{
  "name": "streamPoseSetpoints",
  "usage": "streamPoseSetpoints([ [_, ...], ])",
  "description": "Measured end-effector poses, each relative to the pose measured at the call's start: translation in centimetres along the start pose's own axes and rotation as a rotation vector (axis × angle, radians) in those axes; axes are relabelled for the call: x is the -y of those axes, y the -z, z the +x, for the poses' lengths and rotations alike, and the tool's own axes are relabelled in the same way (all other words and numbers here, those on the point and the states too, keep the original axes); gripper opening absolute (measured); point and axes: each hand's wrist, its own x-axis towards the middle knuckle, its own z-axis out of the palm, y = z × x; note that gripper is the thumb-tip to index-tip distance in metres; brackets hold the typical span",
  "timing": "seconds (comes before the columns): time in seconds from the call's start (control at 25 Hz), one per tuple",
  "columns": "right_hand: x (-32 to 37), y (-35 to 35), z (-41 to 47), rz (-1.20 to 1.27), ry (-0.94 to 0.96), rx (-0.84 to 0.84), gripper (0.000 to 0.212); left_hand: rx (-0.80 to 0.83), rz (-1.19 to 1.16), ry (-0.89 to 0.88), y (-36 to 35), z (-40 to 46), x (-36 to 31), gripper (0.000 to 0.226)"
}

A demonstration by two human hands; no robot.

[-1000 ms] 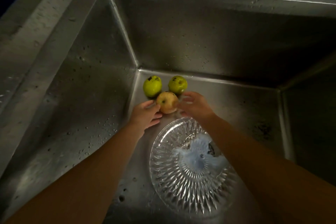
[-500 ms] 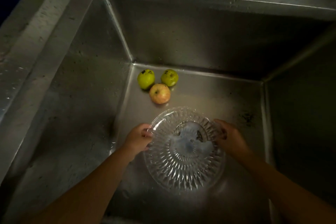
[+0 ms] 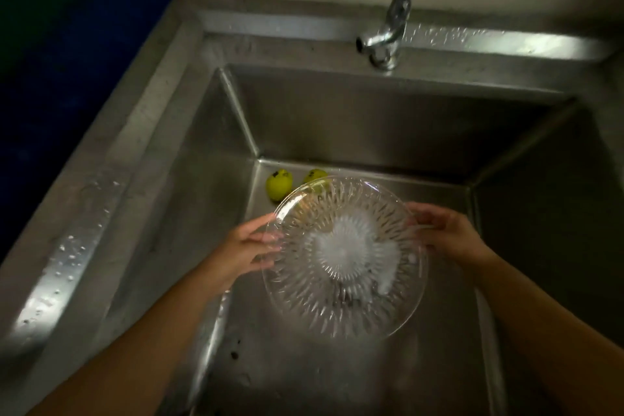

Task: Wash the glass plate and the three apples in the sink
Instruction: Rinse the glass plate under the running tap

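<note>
Now glass plate point(image 3: 344, 257) between left hand point(image 3: 241, 248), right hand point(image 3: 445, 235) grip.

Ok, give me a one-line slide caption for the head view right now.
Both hands, left hand and right hand, hold the glass plate over the steel sink, two green apples behind it.

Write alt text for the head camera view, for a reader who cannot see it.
Two hands, left hand and right hand, hold a clear cut-glass plate by opposite edges above a steel sink. Two green apples lie at the basin's far left corner, one partly behind the plate. A chrome tap stands at the back rim.
</note>
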Motion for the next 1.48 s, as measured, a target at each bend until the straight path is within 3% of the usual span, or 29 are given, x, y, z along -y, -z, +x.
streamPoseSetpoints([
  [0.16,7.3,0.9,-1.0,0.070,0.015,-0.043,0.040,0.129,-0.095,-0.036,0.8,-2.8,-4.6,0.064],
  [0.4,18.1,0.0,0.5,0.121,0.028,-0.295,0.030,0.046,-0.207,-0.169,2.1,-5.5,-8.7,0.062],
  [0.56,23.2,-2.4,1.1,0.491,-0.125,-0.105,0.038,-0.060,-0.229,-0.212,2.9,-6.8,-9.0,0.062],
  [0.8,25.6,-3.7,1.5,0.323,-0.266,-0.086,0.029,-0.114,-0.247,-0.202,3.4,-7.6,-8.9,0.065],
  [1.0,29.5,-2.6,2.1,0.476,-0.267,0.002,0.030,-0.136,-0.257,-0.183,2.4,-7.5,-8.5,0.067],
  [1.12,28.3,-2.5,0.8,0.253,-0.177,0.005,0.034,-0.106,-0.278,-0.181,1.4,-7.5,-8.8,0.065],
  [1.2,24.7,-2.5,-1.3,-0.059,-0.131,-0.092,0.022,-0.091,-0.271,-0.195,0.8,-7.8,-9.2,0.063],
  [1.24,22.6,-2.4,-2.6,-0.102,-0.134,-0.106,0.019,-0.088,-0.262,-0.210,0.6,-8.1,-9.7,0.063],
  [1.4,15.6,-3.2,-4.3,0.089,-0.083,-0.014,0.019,-0.100,0.011,-0.244,1.6,-9.5,-14.1,0.064],
  [1.48,13.1,-4.5,-4.0,0.274,-0.210,0.039,0.024,-0.100,0.196,-0.221,2.2,-10.1,-17.1,0.058],
])
